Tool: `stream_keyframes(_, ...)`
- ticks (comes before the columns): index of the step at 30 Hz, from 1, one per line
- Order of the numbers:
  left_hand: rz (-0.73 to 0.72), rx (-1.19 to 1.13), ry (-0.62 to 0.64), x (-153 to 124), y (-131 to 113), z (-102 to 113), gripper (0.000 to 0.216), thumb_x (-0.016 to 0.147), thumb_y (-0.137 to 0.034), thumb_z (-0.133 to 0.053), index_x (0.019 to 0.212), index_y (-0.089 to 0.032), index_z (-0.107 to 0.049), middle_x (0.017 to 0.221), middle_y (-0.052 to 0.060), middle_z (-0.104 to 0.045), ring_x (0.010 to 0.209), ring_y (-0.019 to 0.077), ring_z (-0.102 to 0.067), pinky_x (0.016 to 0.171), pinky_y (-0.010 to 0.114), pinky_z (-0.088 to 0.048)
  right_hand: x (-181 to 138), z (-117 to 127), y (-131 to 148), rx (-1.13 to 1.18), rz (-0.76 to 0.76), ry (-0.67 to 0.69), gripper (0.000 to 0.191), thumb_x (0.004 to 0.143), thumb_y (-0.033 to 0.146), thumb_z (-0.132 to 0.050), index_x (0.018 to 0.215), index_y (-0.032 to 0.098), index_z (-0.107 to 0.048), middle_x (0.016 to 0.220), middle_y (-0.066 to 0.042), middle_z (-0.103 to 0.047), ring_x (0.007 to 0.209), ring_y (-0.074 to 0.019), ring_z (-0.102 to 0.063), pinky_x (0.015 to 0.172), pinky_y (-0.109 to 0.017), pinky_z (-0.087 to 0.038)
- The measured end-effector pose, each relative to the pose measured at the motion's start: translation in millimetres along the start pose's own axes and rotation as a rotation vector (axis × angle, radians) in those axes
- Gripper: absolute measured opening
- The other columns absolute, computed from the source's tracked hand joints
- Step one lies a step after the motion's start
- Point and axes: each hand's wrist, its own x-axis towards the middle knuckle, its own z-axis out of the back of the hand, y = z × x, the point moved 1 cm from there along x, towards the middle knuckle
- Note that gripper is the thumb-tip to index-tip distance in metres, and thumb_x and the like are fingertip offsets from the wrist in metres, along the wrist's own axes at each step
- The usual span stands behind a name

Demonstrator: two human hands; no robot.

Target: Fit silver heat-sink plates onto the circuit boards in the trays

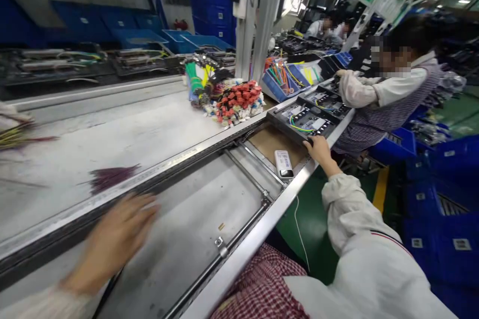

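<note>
My right hand [319,149] reaches far to the right and presses its fingers on the near edge of a black tray [299,122] that holds wired parts with green and yellow leads. My left hand [116,239] hovers low over the grey metal bench [194,219], smeared by motion, so its fingers cannot be read. A small white device with a label [283,163] lies on a brown board [267,142] just left of my right hand. A dark purple wire bundle [108,177] rests beyond my left hand.
A heap of red and white connectors with green and yellow wires [228,94] sits on the bench [112,129]. A co-worker in a white sleeve [377,92] handles further trays [329,102]. Blue bins [284,79] and metal posts [258,15] stand behind. More wires blur at far left [15,134].
</note>
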Motion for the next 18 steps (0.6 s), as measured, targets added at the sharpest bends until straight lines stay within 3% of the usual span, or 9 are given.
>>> stream_keyframes(2,-0.107,-0.036,0.028,56,-18,-59,0.023,0.096,-0.03,-0.047,0.109,-0.031,-0.065,0.111,0.001,-0.067,0.103,0.0191,-0.061,0.101,0.047,-0.049,2,-7,1,-0.003,-0.042,-0.011,0.03,0.094,0.039,-0.056,0.109,0.015,-0.061,0.111,-0.007,-0.063,0.104,-0.0198,-0.06,0.093,-0.043,-0.048)
stream_keyframes(5,-0.219,-0.08,0.132,141,-61,-144,0.022,0.094,-0.029,-0.054,0.111,-0.017,-0.062,0.113,0.008,-0.064,0.104,0.0193,-0.062,0.092,0.042,-0.054,-5,-2,11,0.016,-0.023,0.0,0.027,0.093,0.038,-0.056,0.106,0.015,-0.062,0.107,-0.007,-0.064,0.101,-0.0187,-0.06,0.092,-0.042,-0.049)
stream_keyframes(8,-0.298,-0.094,0.205,199,-104,-196,0.033,0.092,-0.033,-0.058,0.122,-0.017,-0.057,0.129,0.01,-0.057,0.116,0.023,-0.057,0.099,0.047,-0.051,-24,11,31,0.043,0.073,0.049,0.028,0.093,0.04,-0.056,0.101,0.015,-0.063,0.097,-0.005,-0.065,0.093,-0.0172,-0.061,0.089,-0.04,-0.048)
stream_keyframes(10,-0.332,-0.092,0.237,212,-122,-206,0.04,0.092,-0.031,-0.058,0.129,-0.018,-0.052,0.139,0.012,-0.049,0.126,0.0266,-0.05,0.105,0.052,-0.046,-44,20,52,0.063,0.154,0.084,0.028,0.092,0.04,-0.056,0.095,0.014,-0.065,0.089,-0.005,-0.066,0.089,-0.0185,-0.062,0.087,-0.04,-0.047)
stream_keyframes(12,-0.357,-0.084,0.267,207,-126,-201,0.042,0.094,-0.027,-0.054,0.134,-0.016,-0.047,0.144,0.013,-0.045,0.134,0.0278,-0.043,0.11,0.053,-0.04,-70,30,79,0.094,0.248,0.114,0.029,0.092,0.04,-0.055,0.088,0.013,-0.067,0.083,-0.008,-0.068,0.087,-0.0218,-0.062,0.087,-0.041,-0.045)
stream_keyframes(15,-0.371,-0.061,0.306,178,-115,-175,0.039,0.097,-0.026,-0.044,0.133,-0.013,-0.049,0.14,0.013,-0.051,0.135,0.0259,-0.043,0.115,0.048,-0.037,-104,43,119,0.173,0.416,0.172,0.03,0.09,0.041,-0.057,0.087,0.015,-0.07,0.082,-0.01,-0.07,0.085,-0.0227,-0.062,0.089,-0.039,-0.042)
stream_keyframes(18,-0.364,-0.031,0.319,142,-98,-139,0.035,0.098,-0.029,-0.04,0.125,-0.014,-0.056,0.13,0.011,-0.061,0.127,0.0243,-0.052,0.113,0.045,-0.042,-98,53,123,0.25,0.508,0.23,0.028,0.085,0.049,-0.062,0.091,0.023,-0.071,0.085,-0.003,-0.072,0.087,-0.018,-0.063,0.088,-0.03,-0.044)
